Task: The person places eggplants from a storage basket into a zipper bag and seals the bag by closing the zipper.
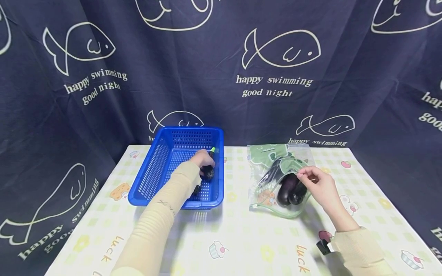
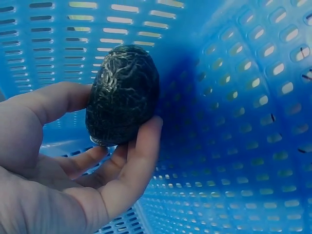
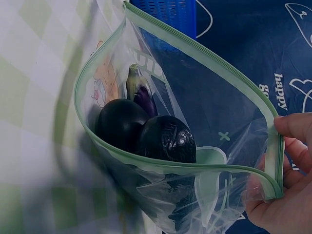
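My left hand (image 1: 203, 158) reaches into a blue plastic basket (image 1: 221, 184) and grips a dark eggplant (image 2: 123, 95), thumb on one side and fingers on the other. Its blunt end looks wrinkled in the left wrist view; a green stem tip shows past the hand in the head view. With my right hand (image 1: 319, 186) I pinch the corner of a clear zip bag (image 3: 214, 48) that has a green seal strip. The bag's mouth gapes. Inside lie dark eggplants (image 3: 122, 124), two with rounded ends toward the opening and one stem end upward.
Another dark piece (image 1: 197, 189) lies in the basket, partly hidden by the left forearm. Basket and bag rest on a patterned tablecloth (image 1: 238, 237), the basket left of the bag. A dark blue curtain (image 1: 221, 96) hangs behind the table.
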`<state>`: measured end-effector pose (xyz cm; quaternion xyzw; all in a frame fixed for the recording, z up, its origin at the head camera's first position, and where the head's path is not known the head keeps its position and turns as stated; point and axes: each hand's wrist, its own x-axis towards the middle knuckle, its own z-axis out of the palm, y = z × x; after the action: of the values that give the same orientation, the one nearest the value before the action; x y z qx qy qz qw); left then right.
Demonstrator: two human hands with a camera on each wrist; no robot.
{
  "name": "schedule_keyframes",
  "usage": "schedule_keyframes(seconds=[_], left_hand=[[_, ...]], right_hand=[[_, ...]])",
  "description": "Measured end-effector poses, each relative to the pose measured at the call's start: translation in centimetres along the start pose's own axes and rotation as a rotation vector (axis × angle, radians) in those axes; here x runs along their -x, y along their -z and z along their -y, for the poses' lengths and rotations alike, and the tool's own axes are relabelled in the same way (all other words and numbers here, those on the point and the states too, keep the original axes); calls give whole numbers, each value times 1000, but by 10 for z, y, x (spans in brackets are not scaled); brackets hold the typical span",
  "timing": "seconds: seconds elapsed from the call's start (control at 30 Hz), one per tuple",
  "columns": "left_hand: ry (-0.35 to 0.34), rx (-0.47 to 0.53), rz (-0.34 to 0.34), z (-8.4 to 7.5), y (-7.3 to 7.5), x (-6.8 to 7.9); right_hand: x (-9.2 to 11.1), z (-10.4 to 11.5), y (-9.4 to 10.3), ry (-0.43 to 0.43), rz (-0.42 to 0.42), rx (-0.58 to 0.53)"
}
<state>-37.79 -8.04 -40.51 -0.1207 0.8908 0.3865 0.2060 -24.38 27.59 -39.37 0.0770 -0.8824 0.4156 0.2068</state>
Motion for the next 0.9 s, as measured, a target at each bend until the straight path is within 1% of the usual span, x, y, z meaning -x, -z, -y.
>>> schedule_keyframes(seconds=[0.33,0.77,0.9], left_hand=[[-25,-19,-22,-4,5,8],[-44,8,-12,-2,12,20],[-72,4,-2,-1,13,25]], right_hand=[[-1,-1,0,5,-5,-2],[0,1,0,-3,-1,15],[0,1,-1,-7,-1,14]])
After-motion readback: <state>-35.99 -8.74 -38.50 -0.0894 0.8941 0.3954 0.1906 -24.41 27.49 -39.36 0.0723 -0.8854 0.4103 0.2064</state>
